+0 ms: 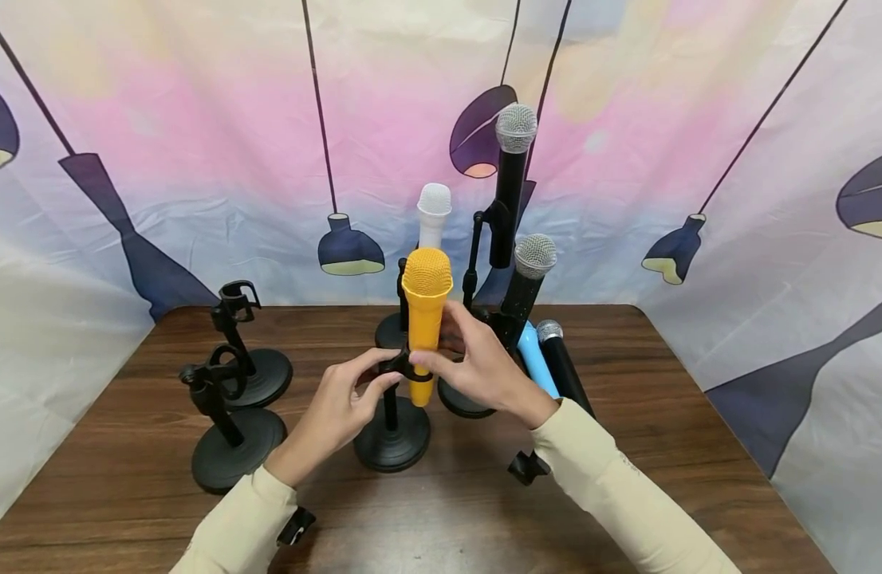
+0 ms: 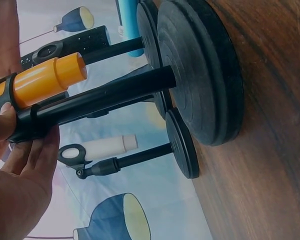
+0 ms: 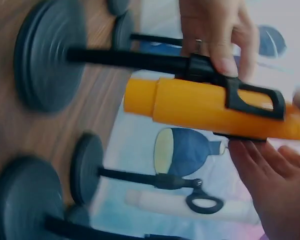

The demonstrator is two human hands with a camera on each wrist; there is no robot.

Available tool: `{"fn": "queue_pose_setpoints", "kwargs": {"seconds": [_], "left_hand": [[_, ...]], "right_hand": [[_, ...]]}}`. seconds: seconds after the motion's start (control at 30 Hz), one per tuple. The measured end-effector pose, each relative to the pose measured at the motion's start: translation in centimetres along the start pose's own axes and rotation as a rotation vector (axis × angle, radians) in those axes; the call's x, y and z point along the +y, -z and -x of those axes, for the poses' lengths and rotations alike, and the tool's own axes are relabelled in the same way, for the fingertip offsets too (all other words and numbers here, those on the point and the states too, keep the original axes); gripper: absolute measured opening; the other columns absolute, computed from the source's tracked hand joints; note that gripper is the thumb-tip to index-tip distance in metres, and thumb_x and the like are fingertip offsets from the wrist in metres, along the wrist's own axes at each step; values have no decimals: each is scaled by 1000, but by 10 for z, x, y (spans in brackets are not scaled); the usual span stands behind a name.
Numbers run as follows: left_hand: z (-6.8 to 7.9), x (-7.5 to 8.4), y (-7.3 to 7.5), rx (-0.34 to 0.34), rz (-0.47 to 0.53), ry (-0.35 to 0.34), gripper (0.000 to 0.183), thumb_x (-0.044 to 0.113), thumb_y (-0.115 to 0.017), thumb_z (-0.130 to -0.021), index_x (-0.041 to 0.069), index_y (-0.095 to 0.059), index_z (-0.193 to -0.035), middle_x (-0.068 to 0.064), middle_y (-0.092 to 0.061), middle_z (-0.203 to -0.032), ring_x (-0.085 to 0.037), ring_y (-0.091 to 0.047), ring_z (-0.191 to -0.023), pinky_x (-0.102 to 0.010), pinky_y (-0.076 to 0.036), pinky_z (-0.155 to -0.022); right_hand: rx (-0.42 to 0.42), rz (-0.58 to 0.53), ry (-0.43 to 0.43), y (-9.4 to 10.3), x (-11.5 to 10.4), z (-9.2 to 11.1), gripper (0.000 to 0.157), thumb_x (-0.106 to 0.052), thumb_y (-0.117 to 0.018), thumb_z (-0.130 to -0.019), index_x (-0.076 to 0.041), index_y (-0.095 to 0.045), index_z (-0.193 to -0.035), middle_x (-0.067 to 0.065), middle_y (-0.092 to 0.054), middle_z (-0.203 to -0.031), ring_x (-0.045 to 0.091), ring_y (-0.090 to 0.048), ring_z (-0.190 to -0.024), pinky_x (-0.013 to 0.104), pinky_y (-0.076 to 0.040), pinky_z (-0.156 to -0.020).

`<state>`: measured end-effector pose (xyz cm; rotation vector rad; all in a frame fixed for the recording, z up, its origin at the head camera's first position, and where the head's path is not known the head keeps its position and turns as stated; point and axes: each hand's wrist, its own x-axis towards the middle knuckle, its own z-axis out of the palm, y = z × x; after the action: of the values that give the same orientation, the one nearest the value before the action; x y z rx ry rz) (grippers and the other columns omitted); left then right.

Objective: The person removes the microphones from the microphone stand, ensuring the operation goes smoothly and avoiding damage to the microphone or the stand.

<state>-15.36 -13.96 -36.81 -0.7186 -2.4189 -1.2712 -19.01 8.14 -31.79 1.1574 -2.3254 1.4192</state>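
Note:
A yellow microphone stands nearly upright in the clip of a black microphone stand. My left hand pinches the top of this stand at the clip joint, thumb in front. With the thumb in front and fingers behind, my right hand holds the yellow microphone near the clip. In the right wrist view the clip lies around the yellow body, whose narrow lower end sticks out past it. The stand's round base rests on the table in the left wrist view.
Behind stand a white microphone and two black microphones on stands. A blue microphone and another black microphone are at right. Two stands without microphones occupy the left of the wooden table.

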Motion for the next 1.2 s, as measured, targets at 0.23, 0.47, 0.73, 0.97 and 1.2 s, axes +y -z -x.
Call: {"fn": "queue_pose_setpoints", "kwargs": {"seconds": [0.23, 0.47, 0.73, 0.97, 1.2], "left_hand": [[-1, 2, 0, -5, 9, -4, 29, 15, -68, -99, 15, -67, -128, 1, -68, -91, -18, -64, -75, -31, -54, -64], [-2, 2, 0, 0, 9, -14, 29, 15, -68, -99, 17, -68, -128, 3, -68, -92, -15, -62, -73, -31, -53, -63], [-1, 1, 0, 4, -11, -18, 29, 14, -68, -99, 14, -68, -128, 2, -68, -90, -11, -60, -71, -30, -53, -62], [-1, 0, 0, -2, -4, -20, 28, 14, -67, -99, 15, -67, -128, 2, -68, -89, -11, -59, -70, -32, -53, -61], [-1, -1, 1, 15, -25, -36, 29, 13, -68, -98, 13, -68, -128, 1, -67, -88, -7, -55, -67, -27, -49, -58]], "right_hand": [[30, 50, 28, 3, 3, -3, 34, -8, -80, -89, 1, -65, -118, 10, -69, -108, 19, -71, -99, 28, -57, -83], [19, 110, 50, 4, -2, -4, 33, -12, -74, -95, 1, -60, -122, 10, -70, -108, 16, -72, -96, 27, -57, -81], [-39, 76, -11, 5, -4, -7, 48, -11, -79, -91, -1, -56, -132, 10, -66, -116, 18, -69, -103, 29, -56, -86], [-24, 145, 1, 2, -7, -7, 36, -10, -72, -96, 1, -55, -125, 10, -68, -109, 15, -70, -89, 26, -57, -77], [-30, 85, -19, 2, -8, -9, 54, -11, -79, -90, 0, -49, -133, 10, -63, -116, 19, -68, -103, 30, -56, -87]]}}
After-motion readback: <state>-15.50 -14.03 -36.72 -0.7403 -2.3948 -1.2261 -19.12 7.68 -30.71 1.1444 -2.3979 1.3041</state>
